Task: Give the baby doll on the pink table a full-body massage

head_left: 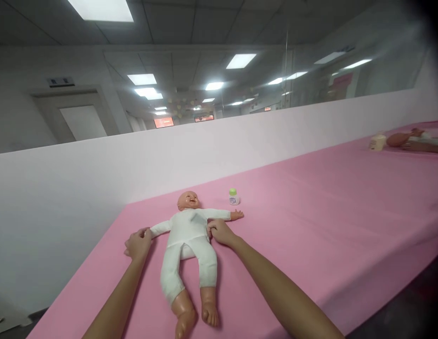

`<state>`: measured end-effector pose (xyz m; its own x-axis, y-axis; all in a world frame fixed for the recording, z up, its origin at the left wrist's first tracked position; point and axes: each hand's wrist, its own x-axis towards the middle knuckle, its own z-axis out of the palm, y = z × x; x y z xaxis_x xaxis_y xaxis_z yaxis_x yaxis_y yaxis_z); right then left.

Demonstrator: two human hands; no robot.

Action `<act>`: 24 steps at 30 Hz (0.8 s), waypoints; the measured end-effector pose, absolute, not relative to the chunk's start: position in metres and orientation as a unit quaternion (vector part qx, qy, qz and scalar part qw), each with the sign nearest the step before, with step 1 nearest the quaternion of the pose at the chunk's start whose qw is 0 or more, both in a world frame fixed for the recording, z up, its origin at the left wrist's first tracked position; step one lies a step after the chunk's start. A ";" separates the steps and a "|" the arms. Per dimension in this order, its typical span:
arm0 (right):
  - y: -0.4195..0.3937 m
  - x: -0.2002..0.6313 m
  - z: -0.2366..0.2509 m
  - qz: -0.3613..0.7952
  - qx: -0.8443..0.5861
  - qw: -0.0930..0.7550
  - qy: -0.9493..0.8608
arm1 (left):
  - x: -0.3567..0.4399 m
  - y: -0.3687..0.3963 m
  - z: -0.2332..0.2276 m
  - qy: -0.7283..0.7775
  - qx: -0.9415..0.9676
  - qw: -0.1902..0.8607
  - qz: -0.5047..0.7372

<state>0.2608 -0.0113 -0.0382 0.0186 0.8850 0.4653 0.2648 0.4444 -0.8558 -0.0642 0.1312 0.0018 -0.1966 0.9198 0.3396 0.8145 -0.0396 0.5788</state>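
My left hand [137, 243] is hiding one hand of the doll [188, 227], and the bottom edge is cutting off one foot [186, 322]. That left hand is closing bent fingers around the sleeve [160, 229] end; my right hand [222, 232] is resting at the doll's other side, fingers curled, though I cannot tell whether it is gripping cloth. The bald doll is lying face up on the pink-covered desk [293, 226], wearing white.
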 end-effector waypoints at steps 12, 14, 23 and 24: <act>-0.013 0.248 -0.043 0.207 -0.479 0.562 -0.642 | -0.025 0.083 0.000 0.399 0.791 -0.019 0.463; -0.012 0.247 -0.042 0.180 -0.490 0.571 -0.633 | -0.017 0.079 -0.003 0.418 0.795 0.038 0.439; -0.019 0.259 -0.039 0.112 -0.498 0.605 -0.611 | -0.015 0.072 -0.006 0.564 0.733 0.135 0.357; -0.018 0.262 -0.037 0.114 -0.508 0.616 -0.591 | -0.016 0.072 -0.006 0.569 0.728 0.146 0.353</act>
<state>0.2620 -0.0179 -0.0368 0.2755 0.7403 0.6133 0.4604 0.4584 -0.7602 -0.0159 0.0716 -0.0065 0.1030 0.9320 0.3475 0.7260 -0.3092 0.6142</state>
